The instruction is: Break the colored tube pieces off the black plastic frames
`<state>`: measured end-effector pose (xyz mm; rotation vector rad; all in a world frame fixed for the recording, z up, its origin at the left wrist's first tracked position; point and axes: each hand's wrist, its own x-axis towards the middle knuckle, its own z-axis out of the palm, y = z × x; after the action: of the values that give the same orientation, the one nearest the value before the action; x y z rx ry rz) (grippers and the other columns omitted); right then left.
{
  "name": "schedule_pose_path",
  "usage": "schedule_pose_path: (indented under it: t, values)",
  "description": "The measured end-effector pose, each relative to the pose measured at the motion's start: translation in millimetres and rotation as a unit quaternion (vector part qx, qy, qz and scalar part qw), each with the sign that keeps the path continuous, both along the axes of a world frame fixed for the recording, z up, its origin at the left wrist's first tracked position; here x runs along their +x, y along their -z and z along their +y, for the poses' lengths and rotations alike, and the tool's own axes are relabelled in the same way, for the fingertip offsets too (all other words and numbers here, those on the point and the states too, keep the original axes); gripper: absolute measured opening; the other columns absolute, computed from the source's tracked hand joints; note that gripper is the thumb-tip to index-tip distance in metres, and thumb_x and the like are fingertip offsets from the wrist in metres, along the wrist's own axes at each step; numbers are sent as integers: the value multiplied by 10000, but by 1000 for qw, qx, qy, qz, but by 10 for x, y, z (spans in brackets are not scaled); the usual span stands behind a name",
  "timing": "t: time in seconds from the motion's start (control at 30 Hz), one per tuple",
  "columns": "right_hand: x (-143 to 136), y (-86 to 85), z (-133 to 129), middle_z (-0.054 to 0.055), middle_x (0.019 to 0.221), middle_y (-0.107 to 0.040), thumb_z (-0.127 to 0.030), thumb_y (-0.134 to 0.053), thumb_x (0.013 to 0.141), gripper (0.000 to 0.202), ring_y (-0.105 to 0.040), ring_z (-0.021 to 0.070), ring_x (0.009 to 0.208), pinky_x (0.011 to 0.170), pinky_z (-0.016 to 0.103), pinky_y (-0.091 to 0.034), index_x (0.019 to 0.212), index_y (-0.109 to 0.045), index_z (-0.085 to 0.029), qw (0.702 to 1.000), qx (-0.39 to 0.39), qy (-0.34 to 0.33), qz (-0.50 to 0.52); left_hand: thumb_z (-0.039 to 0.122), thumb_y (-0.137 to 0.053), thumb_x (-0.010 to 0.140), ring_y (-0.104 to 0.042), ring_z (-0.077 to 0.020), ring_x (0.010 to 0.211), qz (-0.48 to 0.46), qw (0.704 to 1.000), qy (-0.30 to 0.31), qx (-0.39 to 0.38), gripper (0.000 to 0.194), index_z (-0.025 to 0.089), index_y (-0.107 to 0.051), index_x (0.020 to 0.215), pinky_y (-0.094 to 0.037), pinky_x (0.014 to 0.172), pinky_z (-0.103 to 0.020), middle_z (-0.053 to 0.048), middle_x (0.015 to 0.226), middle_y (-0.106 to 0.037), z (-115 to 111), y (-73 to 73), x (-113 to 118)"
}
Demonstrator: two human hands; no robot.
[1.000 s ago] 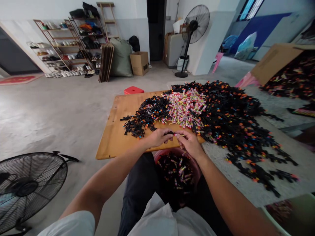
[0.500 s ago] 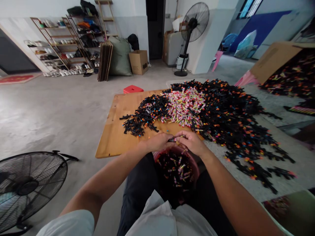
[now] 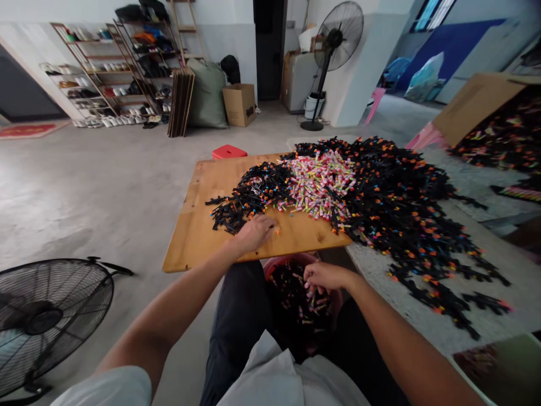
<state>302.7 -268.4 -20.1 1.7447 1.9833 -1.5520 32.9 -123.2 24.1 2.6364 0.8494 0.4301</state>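
Note:
My left hand [image 3: 256, 232] rests low over the wooden board, at the near edge of a pile of small black toy guns [image 3: 228, 217]. Its fingers are bent together, and whatever is in them is hidden. A small orange piece [image 3: 278, 231] lies by its fingertips. My right hand [image 3: 326, 276] hangs over a reddish bucket [image 3: 270, 264] between my knees, fingers loosely bent downward and apart. Black pieces and small colourful tubes [image 3: 302, 310] fill the bucket. A heap of pink, white and yellow tubes [image 3: 319, 183] lies on the board beyond my hands.
A large heap of black toy guns with orange tips [image 3: 397, 192] spreads over the table at right. The wooden board [image 3: 190, 242] ends near my lap. A floor fan [image 3: 46, 321] stands at left, a red stool [image 3: 228, 151] behind the board, and a tilted carton [image 3: 477, 104] at far right.
My hands were together above the bucket with a small piece between them. The left has moved left to the black pile; the right has dropped lower over the bucket.

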Motion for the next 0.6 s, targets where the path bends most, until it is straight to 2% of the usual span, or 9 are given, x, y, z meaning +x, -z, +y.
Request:
schedule_pose_path:
  t: [0.07,0.17,0.27,0.33,0.4,0.47,0.5,0.53,0.6]
  values:
    - [-9,70,14,31,785,-766,-208,-624,839,153,-660,147,611,555,215,-438,918,-754,-188,998,22,-21,-54,126,-528,922,-568,-264,1271,55,997,-14,60,410,177,-691,1294,-430,1106,-411,-136,1362,-661,257,4,-100]
    - [9,-29,134,38,766,-757,-164,-674,777,86,-666,171,684,617,233,-437,771,-755,-190,993,72,-30,-84,84,-560,863,-488,-300,1352,126,988,2,93,500,201,-668,1337,-351,1162,-483,-137,1449,-609,493,44,-173]
    - [69,-276,404,40,781,-761,-235,-637,867,158,-680,186,729,658,246,-456,763,-754,-212,982,147,24,-119,89,-545,884,-548,-295,1234,123,987,20,105,330,176,-742,1133,-300,1172,-520,-148,1257,-701,579,108,-137]
    - [108,-423,643,71,898,-785,-282,-583,940,209,-710,210,851,747,260,-482,858,-763,-215,954,222,104,-174,102,-552,890,-587,-279,1121,101,989,22,109,211,156,-750,938,-305,1161,-505,-144,1060,-733,596,136,-83]
    - [128,-501,881,135,1077,-778,-287,-515,994,259,-710,248,1018,857,291,-488,1013,-756,-195,917,270,179,-233,140,-593,883,-603,-269,1042,56,994,8,95,144,158,-726,832,-351,1118,-474,-130,945,-724,592,141,-32]
    - [123,-505,1077,200,1207,-738,-285,-483,1018,305,-695,283,1118,923,334,-488,1168,-716,-160,890,280,230,-276,204,-624,889,-616,-249,958,-24,998,-42,37,119,164,-710,817,-432,1012,-420,-108,898,-711,563,122,6]
    - [111,-488,1153,226,1235,-723,-293,-495,1017,324,-693,298,1139,941,353,-491,1223,-693,-139,879,281,251,-292,250,-633,899,-619,-230,895,-76,994,-80,-16,134,166,-702,821,-467,929,-384,-90,865,-700,538,107,21]
    - [95,-465,1215,247,1251,-713,-302,-515,1013,347,-693,311,1155,956,370,-493,1263,-671,-119,872,279,266,-302,307,-638,910,-614,-206,822,-132,980,-118,-86,172,165,-692,830,-485,838,-346,-70,827,-685,508,90,34]
    - [58,-419,1303,282,1258,-702,-309,-550,1001,399,-690,332,1181,980,400,-496,1315,-633,-78,863,274,288,-312,431,-652,915,-576,-150,686,-252,919,-176,-247,280,157,-665,858,-468,674,-280,-34,774,-656,432,55,56]
